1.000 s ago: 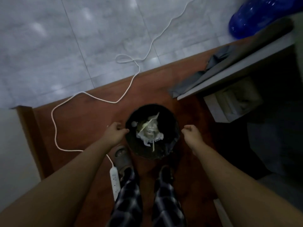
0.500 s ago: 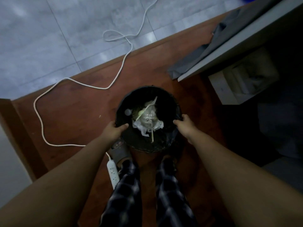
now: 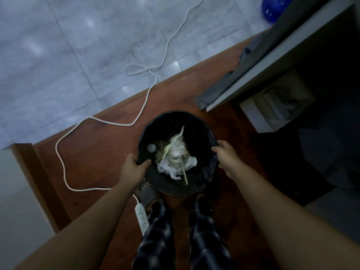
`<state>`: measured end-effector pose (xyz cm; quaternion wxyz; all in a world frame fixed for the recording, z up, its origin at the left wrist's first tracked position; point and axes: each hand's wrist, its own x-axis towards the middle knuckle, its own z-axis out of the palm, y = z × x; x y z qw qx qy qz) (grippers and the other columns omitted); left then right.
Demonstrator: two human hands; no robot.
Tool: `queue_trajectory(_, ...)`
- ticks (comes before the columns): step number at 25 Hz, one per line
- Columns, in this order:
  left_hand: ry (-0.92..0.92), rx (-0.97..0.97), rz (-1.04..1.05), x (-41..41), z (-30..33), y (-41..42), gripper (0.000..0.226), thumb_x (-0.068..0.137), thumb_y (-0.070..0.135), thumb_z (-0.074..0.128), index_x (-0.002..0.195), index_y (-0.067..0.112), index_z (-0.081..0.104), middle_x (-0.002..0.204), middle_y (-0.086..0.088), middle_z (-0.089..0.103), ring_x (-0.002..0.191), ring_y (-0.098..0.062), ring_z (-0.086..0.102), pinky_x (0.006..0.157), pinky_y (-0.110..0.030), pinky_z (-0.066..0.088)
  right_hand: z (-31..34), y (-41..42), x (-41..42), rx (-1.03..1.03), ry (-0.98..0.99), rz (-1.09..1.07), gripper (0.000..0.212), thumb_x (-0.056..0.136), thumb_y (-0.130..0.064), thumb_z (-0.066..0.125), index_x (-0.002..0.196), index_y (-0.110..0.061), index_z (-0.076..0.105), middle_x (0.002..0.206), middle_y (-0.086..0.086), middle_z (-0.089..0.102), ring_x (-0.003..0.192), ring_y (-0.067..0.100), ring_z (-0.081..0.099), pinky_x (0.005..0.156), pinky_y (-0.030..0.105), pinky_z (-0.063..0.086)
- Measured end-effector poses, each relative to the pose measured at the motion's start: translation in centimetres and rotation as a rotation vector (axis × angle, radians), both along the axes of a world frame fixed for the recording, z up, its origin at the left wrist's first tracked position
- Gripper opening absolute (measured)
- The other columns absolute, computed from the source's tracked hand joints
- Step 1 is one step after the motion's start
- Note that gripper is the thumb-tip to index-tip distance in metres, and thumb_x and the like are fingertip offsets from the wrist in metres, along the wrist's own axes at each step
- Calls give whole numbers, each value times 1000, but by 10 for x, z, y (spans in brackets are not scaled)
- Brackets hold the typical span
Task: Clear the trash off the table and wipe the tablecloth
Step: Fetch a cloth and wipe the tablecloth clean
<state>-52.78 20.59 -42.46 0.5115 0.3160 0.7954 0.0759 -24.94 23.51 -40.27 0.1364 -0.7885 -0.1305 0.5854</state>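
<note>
A round black trash bin (image 3: 194, 121) lined with a black bag stands on the brown wooden floor in front of my feet. Inside lies trash (image 3: 176, 158): a clear plastic cup, white crumpled tissue, thin sticks and a small round lid. My left hand (image 3: 134, 166) grips the bin's left rim, thumb over the edge. My right hand (image 3: 227, 154) grips the right rim and the bag's edge. A grey tablecloth (image 3: 220, 88) hangs over the table's corner at upper right.
A white cable (image 3: 64, 168) loops over the floor to a power strip (image 3: 142, 216) by my left slipper (image 3: 148, 193). The table's pale edge (image 3: 253, 75) runs at upper right, with a white box (image 3: 255, 117) under it. Grey tiles lie beyond; a blue object (image 3: 272, 6) sits far right.
Both hands moved from beside the bin onto its rim and now grip it. The view shifted, and the bin sits closer to my feet.
</note>
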Motion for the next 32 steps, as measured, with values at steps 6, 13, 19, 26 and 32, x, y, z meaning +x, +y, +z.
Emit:
queue_trajectory(6, -83, -6, 168, -9, 75, -1, 48, 63, 50, 77, 54, 23, 39, 66, -15, 49, 72, -30, 60, 74, -60, 56, 100, 0, 8, 213, -72, -144, 36, 97, -14, 47, 133, -16, 49, 122, 2, 57, 101, 18, 57, 81, 31, 48)
queue_trajectory(13, -387, -207, 115, 26, 206, -5, 34, 74, -3, 49, 106, -1, 59, 89, -21, 60, 80, -30, 56, 70, -41, 44, 228, -13, 19, 445, -180, -161, 34, 92, -19, 52, 126, -23, 56, 126, 3, 56, 112, 21, 58, 100, 45, 49)
queue_trajectory(19, -533, -285, 167, 41, 311, -37, 41, 68, -15, 41, 105, -11, 58, 73, -24, 62, 67, -34, 60, 58, -36, 52, 322, -49, 37, 470, -204, -102, 37, 95, -19, 53, 132, -18, 53, 133, 2, 53, 121, 21, 53, 106, 42, 43)
queue_trajectory(26, -540, -213, 198, 88, 382, -60, 75, 56, -20, 41, 131, -20, 40, 73, -24, 58, 65, -35, 56, 39, -26, 47, 366, -89, 94, 642, -205, 114, 42, 92, -9, 59, 133, -11, 51, 128, -2, 55, 125, 16, 50, 104, 28, 38)
queue_trajectory(32, -535, -164, 322, 130, 407, -72, 32, 81, -16, 33, 107, -11, 51, 76, -24, 59, 56, -37, 62, 41, -37, 53, 380, -65, 219, 782, -603, 189, 45, 87, -7, 64, 130, -5, 53, 133, 14, 55, 126, 28, 50, 106, 40, 38)
